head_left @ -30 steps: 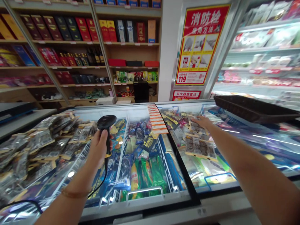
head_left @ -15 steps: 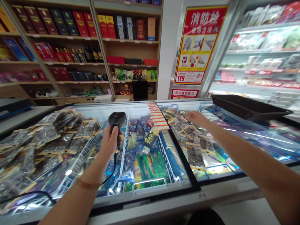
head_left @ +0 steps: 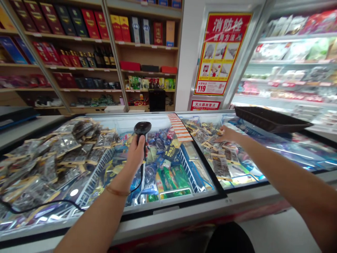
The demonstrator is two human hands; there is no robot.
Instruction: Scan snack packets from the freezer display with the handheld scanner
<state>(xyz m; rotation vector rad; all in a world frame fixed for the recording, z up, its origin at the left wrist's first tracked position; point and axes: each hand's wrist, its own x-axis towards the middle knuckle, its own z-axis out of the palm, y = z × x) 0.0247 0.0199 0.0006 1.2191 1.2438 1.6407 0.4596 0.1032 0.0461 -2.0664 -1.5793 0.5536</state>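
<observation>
My left hand (head_left: 137,151) is wrapped around the handle of a black barcode scanner (head_left: 142,128), held upright above the chest freezer. Its cable hangs down past my wrist. My right hand (head_left: 228,135) reaches over the freezer's right section with bent fingers at a spread of clear packets with tan edges (head_left: 220,165). Whether a packet is between those fingertips is too small to tell. A big heap of similar packets (head_left: 63,140) lies on the glass to the left. Under the scanner, white wire baskets (head_left: 190,175) hold bagged frozen goods, among them green packs (head_left: 172,177).
A black tray (head_left: 271,119) rests on the freezer's right side. Black freezer frame bars (head_left: 204,160) divide the glass. Shelves of boxed bottles (head_left: 92,23) stand behind, with a red poster (head_left: 223,52) and a lit refrigerated display (head_left: 295,70) to the right.
My left hand and the scanner have moved right and slightly up in view. My right hand has shifted a little right over the packets. The camera view has shifted slightly too.
</observation>
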